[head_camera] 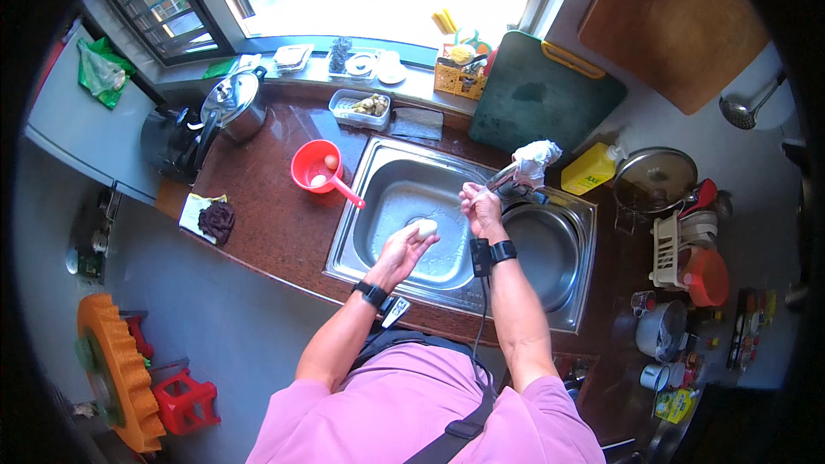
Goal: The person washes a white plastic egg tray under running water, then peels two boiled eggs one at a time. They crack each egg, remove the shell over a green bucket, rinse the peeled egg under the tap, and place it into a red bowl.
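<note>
In my left hand lies a white egg, held on the fingers over the large basin of the stainless-steel sink. My right hand is raised under the end of the metal faucet, its fingers curled; whether it touches the spout I cannot tell. White cloth or plastic wraps the faucet's far part. Left of the sink, a red plastic dipper stands on the counter with two eggs in it, its handle reaching over the sink's rim.
A food container and grey cloth lie behind the sink. A green cutting board leans at the back right, beside a yellow soap bottle. A pressure cooker and dark cloth are on the left. Dishes stand right.
</note>
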{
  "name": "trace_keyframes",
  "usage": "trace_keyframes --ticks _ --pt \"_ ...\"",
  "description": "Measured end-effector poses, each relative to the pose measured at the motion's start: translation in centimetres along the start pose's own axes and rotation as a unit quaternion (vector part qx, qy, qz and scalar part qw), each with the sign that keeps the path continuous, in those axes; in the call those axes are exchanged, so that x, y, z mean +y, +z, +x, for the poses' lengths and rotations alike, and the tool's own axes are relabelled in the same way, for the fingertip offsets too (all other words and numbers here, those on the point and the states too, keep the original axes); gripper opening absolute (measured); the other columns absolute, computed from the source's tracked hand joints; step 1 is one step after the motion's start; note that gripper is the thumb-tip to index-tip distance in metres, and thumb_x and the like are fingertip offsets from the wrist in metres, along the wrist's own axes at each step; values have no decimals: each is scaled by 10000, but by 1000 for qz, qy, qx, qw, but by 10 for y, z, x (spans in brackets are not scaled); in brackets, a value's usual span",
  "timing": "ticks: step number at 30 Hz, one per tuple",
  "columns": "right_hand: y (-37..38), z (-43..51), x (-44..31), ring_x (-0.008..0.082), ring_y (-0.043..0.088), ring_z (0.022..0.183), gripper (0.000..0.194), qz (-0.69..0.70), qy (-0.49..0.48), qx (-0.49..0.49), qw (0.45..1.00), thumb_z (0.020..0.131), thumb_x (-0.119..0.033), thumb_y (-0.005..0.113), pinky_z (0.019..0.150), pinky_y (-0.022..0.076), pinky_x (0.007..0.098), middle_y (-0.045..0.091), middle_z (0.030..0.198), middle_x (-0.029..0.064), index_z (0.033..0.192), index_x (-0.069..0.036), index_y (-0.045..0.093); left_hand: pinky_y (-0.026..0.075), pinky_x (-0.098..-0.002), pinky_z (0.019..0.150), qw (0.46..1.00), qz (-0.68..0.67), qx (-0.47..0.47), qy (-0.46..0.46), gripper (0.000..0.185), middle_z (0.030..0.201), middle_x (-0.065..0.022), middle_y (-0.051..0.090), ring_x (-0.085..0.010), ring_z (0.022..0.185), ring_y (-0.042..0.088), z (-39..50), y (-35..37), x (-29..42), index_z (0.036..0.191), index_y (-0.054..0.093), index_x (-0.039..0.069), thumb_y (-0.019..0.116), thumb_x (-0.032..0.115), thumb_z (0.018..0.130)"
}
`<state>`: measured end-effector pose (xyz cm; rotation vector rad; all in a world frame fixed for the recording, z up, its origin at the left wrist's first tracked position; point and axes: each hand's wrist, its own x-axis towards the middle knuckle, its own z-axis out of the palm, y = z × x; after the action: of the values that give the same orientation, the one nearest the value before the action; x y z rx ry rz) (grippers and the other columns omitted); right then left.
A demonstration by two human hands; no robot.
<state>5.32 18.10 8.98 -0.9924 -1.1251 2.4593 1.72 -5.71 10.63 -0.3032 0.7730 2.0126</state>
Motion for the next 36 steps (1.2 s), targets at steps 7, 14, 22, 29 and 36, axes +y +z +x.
trace_keyframes --ticks 7,14,22,29,36 --pt "-34 -35 19 173 676 970 476 -292 -47 34 955 911 -23 620 786 561 303 665 1291 95 1385 -59 607 605 -383 938 987 160 4 -28 304 1207 -136 652 -244 1095 666 85 33 -15 1294 590 8 613 176 1042" --pt "-32 -39 22 230 706 1048 502 -349 -197 -53 915 859 -99 740 855 577 343 722 1203 164 1331 32 627 569 -266 792 951 299 -64 -38 322 1151 -72 702 -162 936 686 113 45 -37 1281 643 43 683 205 1006" --pt "-26 -13 38 174 688 765 342 -266 -183 45 946 858 -172 775 688 550 324 741 905 85 1144 0 698 539 -365 918 961 248 -2 -122 586 1133 -131 696 -219 1024 663 101 43 -15 1391 553 28 432 514 1089" --pt "-60 -14 34 219 720 842 395 51 93 66 992 1025 -425 601 792 563 366 727 1025 104 1199 -71 625 564 -309 842 924 379 -41 27 318 1009 -96 713 -183 909 682 112 46 -24 1191 668 -22 757 65 899" --pt "-69 -22 38 226 710 912 436 93 120 5 988 1072 -480 472 849 531 356 746 1060 127 1235 -99 609 556 -317 780 726 685 22 60 440 957 -97 738 -161 864 693 116 40 -28 1184 711 24 836 206 804"
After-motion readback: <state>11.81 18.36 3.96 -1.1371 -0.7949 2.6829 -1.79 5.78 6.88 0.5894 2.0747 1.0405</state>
